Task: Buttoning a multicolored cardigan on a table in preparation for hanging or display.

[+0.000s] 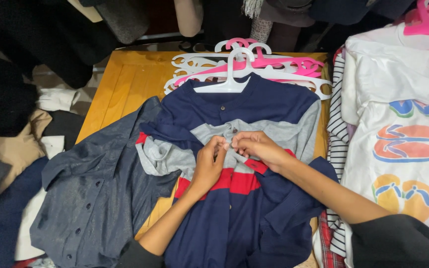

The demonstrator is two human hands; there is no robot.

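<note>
Both the left hand (pixel 209 164) and right hand (pixel 255 147) pinch shut on the button placket of the navy, grey and red striped shirt (pixel 254 114); a white plastic hanger (pixel 232 82) sits in its collar, a dark blue button-up shirt (pixel 100 188) just beside.

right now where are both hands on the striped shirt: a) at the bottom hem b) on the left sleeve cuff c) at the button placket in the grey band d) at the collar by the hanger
c, since the left hand and right hand meet fingertip to fingertip at the centre front of the striped shirt, on its grey band, well below the white hanger.
</note>
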